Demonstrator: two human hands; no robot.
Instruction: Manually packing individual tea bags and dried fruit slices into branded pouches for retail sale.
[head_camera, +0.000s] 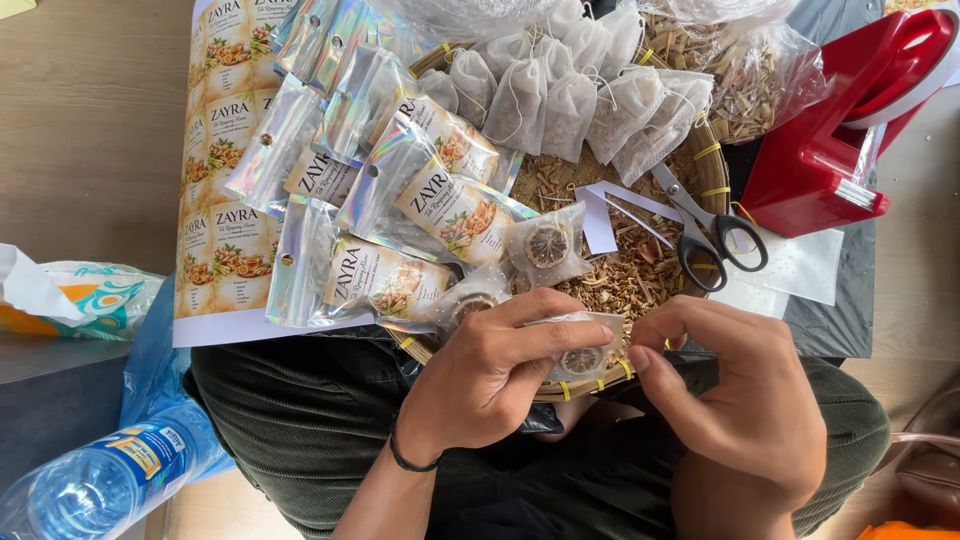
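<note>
Woven tray (708, 150) on lap, clear pouch (585, 352) between hands

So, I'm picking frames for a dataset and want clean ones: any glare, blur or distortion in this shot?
Head view: even, soft daylight, faint shadows. Rainbow glare streaks the holographic pouches, washing out parts of them. Both hands, left hand and right hand, and the small clear sachet they pinch look sharp. The water bottle at the corner looks stretched by wide-angle distortion.

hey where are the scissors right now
In the head view, the scissors lie on the right side of the woven tray, blades open over the dried herbs, just left of the red tape dispenser and above the right hand.
</note>
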